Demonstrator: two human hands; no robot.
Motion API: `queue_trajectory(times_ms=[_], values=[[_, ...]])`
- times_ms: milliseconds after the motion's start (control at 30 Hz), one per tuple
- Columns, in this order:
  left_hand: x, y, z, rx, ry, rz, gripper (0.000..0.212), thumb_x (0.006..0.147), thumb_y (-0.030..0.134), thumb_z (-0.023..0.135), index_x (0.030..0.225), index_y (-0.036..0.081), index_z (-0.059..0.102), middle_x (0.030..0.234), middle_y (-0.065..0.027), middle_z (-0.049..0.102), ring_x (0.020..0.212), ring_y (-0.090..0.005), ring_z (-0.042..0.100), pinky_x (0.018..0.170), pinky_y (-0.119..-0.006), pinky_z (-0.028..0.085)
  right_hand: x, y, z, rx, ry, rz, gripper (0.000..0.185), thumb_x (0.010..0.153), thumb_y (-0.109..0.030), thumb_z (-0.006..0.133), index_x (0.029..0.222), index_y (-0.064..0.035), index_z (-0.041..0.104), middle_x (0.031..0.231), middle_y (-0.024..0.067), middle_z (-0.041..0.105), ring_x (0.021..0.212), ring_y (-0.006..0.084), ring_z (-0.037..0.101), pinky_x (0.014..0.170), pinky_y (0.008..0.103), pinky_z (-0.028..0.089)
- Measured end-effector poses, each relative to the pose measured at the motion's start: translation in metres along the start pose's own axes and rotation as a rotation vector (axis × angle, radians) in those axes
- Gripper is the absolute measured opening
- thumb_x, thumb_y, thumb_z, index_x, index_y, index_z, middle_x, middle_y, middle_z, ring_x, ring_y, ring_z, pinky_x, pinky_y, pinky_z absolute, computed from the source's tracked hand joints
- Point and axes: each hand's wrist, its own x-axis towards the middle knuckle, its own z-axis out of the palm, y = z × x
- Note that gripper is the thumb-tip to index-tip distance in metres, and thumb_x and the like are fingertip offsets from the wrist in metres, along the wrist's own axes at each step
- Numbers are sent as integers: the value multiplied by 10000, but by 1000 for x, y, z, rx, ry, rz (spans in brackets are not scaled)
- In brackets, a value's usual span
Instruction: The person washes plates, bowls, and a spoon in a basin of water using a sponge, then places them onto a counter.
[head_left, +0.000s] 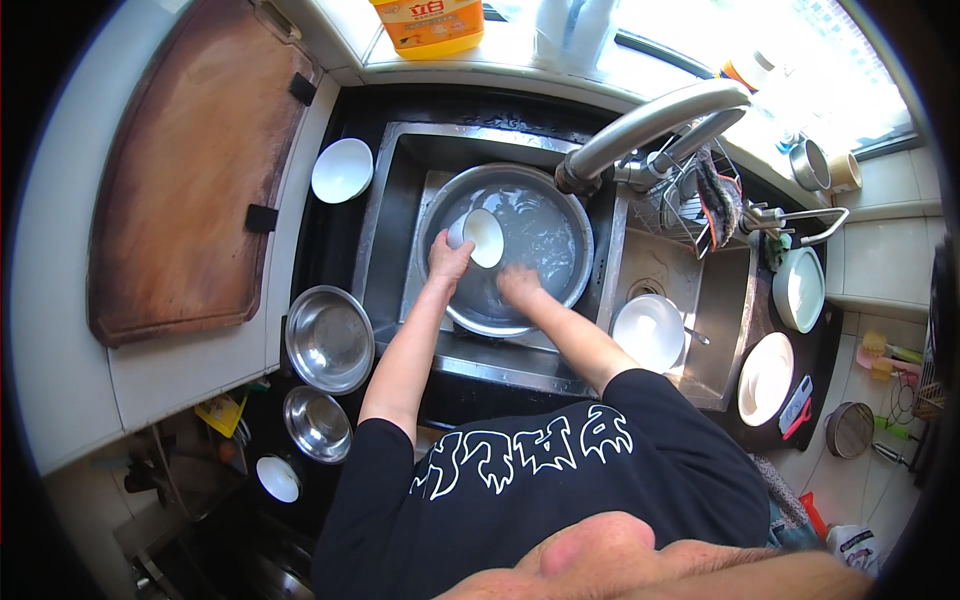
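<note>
My left hand (450, 259) grips a small white bowl (486, 244) by its rim and side, tilted with its inside showing. The bowl is over a large metal basin (581, 289) of cloudy water in the left sink compartment. Just right of the bowl, my right hand (517, 283) dips into the water. Its fingers are blurred and partly under the surface, so whether it holds anything is hidden. A curved metal faucet (637, 127) reaches over the basin's upper right.
The right sink compartment (667, 259) holds a white bowl (649, 332). On the left counter are a white bowl (342, 171) and two metal basins (330, 340) (317, 424). Plates (765, 379) stand at the right edge, near a wire rack (675, 199). A cutting board (195, 180) leans at left.
</note>
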Motion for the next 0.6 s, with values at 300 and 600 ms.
queue_trajectory(times_ms=[300, 600], values=[[38, -25, 25, 469, 69, -5, 857, 690, 439, 625, 1347, -5, 300, 1200, -270, 498, 1015, -361, 566, 771, -383, 513, 42, 47, -24, 644, 158, 313, 384, 564, -112, 737, 916, -11, 622, 914, 213, 625, 860, 323, 631, 702, 361, 523], [69, -88, 13, 445, 66, -36, 708, 825, 312, 450, 1395, 16, 153, 1283, -309, 395, 1136, -425, 455, 976, -422, 361, 18, -6, 5, 309, 286, -294, 677, 659, -268, 663, 1258, -53, 434, 1199, 184, 520, 1098, 304, 512, 966, 396, 373]])
